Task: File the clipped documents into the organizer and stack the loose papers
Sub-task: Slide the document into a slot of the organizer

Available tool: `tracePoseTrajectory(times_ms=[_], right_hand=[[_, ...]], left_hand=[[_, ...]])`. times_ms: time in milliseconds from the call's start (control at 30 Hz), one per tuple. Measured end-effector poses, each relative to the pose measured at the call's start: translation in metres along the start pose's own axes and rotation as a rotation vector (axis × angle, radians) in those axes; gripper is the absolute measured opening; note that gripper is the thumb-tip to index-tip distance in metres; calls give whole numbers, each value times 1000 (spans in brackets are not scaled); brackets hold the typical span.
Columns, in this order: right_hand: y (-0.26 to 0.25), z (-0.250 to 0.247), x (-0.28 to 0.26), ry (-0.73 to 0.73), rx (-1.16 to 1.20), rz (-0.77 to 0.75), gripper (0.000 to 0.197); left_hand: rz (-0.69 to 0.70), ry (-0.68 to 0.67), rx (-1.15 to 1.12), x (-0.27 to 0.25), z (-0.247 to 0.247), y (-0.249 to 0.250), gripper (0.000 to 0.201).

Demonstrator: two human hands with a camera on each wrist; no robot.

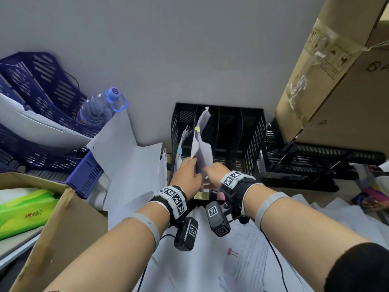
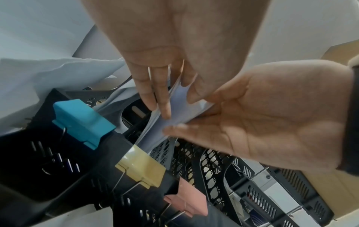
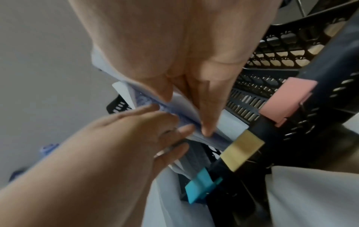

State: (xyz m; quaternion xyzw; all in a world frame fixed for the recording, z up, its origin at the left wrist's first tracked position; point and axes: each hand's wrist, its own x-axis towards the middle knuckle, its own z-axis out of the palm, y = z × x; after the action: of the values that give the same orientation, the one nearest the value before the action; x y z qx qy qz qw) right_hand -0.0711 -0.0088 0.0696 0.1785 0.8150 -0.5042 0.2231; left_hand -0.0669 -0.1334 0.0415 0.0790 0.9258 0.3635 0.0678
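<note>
Both forearms reach in, left hand (image 1: 187,171) and right hand (image 1: 214,171) each with a pinching grip on the clipped documents (image 1: 201,142), halfway into the organizer (image 1: 252,131). Next I'd guess: push down, release.

Head looks down (wrists close).

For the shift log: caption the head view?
Both hands feed a clipped document into the black organizer.

Two hands (image 1: 200,172), one black organizer (image 1: 255,131), three front clips (image 2: 140,166), one bottle (image 1: 99,109).
</note>
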Motion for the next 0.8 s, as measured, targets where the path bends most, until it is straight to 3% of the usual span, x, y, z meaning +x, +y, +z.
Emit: tracePoseTrajectory(times_ms=[67,167,200,233,300,400,533,600,700,800], right_hand=[[8,2,-1,-93,43,45,23],[21,-9,-8,-143,51,51,19],[28,-16,-11,-141,76,54,18],[37,-25,-12,-137,101,67,19],[59,-45,-18,-122,139,114,21],[104,-82,-31,-41,103,184,19],[183,-145,-48,95,53,289,13],[216,-173,-59,122,-102,345,26],[252,-202,-79,43,-332,412,40],[282,-220,-86,-99,-435,392,42]], left_hand=[[-22,37,-41,-1,4,0,43],[7,148,-96,-4,12,9,10],[32,170,-115,-4,17,15,6],[53,170,-146,-6,24,22,15],[61,87,-229,-7,46,35,30],[48,-146,-338,-10,88,56,34],[-116,-437,-336,-19,154,79,18],[-247,-537,-347,-28,185,86,5],[-357,-598,-227,-39,223,94,29],[-430,-525,-152,-46,254,98,52]])
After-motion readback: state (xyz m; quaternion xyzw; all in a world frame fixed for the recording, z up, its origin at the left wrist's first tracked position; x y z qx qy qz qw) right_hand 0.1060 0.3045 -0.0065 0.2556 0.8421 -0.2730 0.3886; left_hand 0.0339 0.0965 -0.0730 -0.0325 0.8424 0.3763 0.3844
